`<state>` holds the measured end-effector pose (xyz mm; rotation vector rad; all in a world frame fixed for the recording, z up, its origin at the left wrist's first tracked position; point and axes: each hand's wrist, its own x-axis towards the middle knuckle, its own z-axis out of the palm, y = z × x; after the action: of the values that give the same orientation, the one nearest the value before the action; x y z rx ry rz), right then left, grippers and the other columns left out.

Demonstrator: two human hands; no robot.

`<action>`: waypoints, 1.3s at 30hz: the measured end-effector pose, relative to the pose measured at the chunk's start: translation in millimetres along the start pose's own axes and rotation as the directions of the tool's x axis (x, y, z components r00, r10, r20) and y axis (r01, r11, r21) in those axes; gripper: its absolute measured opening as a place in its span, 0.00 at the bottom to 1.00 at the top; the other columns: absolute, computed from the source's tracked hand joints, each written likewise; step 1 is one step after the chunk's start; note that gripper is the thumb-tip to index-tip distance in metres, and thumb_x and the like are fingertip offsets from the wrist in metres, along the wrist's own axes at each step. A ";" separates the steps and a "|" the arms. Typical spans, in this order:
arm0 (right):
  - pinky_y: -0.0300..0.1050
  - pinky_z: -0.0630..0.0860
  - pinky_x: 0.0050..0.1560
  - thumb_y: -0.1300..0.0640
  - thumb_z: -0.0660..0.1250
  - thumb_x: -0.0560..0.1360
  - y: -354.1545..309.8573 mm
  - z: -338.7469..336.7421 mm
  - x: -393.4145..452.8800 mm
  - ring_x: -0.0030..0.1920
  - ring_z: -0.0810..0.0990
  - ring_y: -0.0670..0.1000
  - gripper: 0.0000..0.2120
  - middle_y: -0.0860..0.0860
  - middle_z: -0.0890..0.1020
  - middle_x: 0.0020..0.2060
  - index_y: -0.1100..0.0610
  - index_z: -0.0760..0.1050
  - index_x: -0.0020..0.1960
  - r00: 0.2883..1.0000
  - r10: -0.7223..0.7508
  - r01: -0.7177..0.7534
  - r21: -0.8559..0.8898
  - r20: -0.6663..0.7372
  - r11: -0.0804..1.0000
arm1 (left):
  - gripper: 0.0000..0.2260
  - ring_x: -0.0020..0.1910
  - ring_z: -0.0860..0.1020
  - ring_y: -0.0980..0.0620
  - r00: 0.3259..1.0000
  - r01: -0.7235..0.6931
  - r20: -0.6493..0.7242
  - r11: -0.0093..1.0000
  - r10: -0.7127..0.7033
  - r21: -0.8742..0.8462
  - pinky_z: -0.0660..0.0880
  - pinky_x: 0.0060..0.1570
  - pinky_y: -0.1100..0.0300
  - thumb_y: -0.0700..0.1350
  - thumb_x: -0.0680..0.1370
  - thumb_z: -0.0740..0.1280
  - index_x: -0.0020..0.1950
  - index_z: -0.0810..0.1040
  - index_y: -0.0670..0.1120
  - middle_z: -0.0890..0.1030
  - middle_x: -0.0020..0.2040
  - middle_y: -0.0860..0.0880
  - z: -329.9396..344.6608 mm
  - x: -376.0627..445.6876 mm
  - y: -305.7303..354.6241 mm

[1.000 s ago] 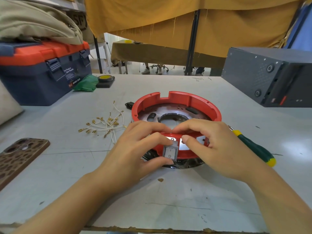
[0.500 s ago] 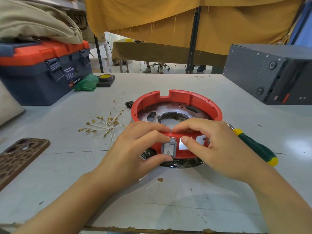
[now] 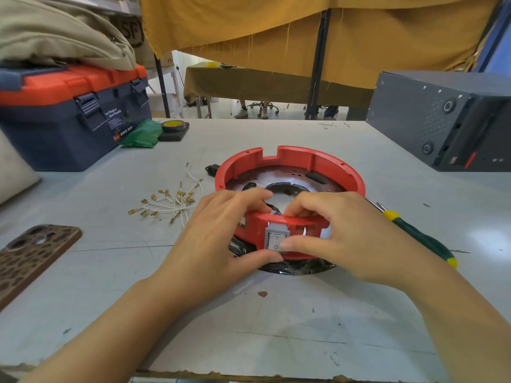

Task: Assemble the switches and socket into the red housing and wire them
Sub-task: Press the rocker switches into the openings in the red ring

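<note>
Red housing (image 3: pixel 304 161) gripped by both hands' grips; thumb presses grey switch (image 3: pixel 276 239); wires (image 3: pixel 171 203), screwdriver (image 3: pixel 420 239) flank it.

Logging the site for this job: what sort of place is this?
Probably a workshop or small assembly bench: a toolbox, a screwdriver and loose crimped wires lie on a scuffed worktable.

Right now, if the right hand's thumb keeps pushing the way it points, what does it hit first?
The right hand thumb already rests on the grey rocker switch in the red housing wall. Straight on, it likely just presses the switch deeper; beyond lies the housing's interior. Depth is unclear.
</note>
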<state>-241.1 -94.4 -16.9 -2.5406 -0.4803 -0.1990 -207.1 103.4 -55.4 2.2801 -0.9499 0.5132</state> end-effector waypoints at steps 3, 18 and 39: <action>0.39 0.73 0.45 0.40 0.67 0.66 2.6 0.0 0.4 0.44 0.79 0.42 0.14 0.42 0.81 0.41 0.45 0.77 0.47 1.000 -0.001 0.001 0.065 -0.004 0.998 | 0.23 0.58 0.68 0.63 1.000 -0.027 0.013 1.000 0.027 0.004 0.62 0.63 0.64 0.64 0.69 0.65 0.61 0.74 0.56 0.73 0.54 0.64 -3.8 2.5 -3.7; 0.34 0.74 0.38 0.38 0.72 0.60 1.1 -3.1 6.9 0.37 0.78 0.41 0.14 0.42 0.81 0.35 0.45 0.76 0.38 0.998 0.069 -0.067 0.078 -0.014 0.995 | 0.10 0.54 0.74 0.58 0.999 0.020 0.042 0.985 -0.013 -0.170 0.64 0.57 0.63 0.61 0.70 0.64 0.49 0.76 0.63 0.79 0.48 0.62 -6.8 14.4 -11.6; 0.30 0.70 0.28 0.47 0.79 0.62 -1.3 -12.9 22.4 0.29 0.77 0.38 0.12 0.40 0.80 0.28 0.50 0.77 0.34 0.980 0.168 -0.181 0.116 0.109 0.977 | 0.09 0.49 0.72 0.59 0.991 0.075 0.125 0.973 -0.048 -0.219 0.64 0.51 0.71 0.63 0.67 0.66 0.44 0.76 0.63 0.78 0.44 0.60 -8.8 21.6 -14.4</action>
<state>-221.5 -93.7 -0.1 -2.4603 -0.2942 0.0220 -183.1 106.6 -42.5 2.1460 -0.9403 0.2328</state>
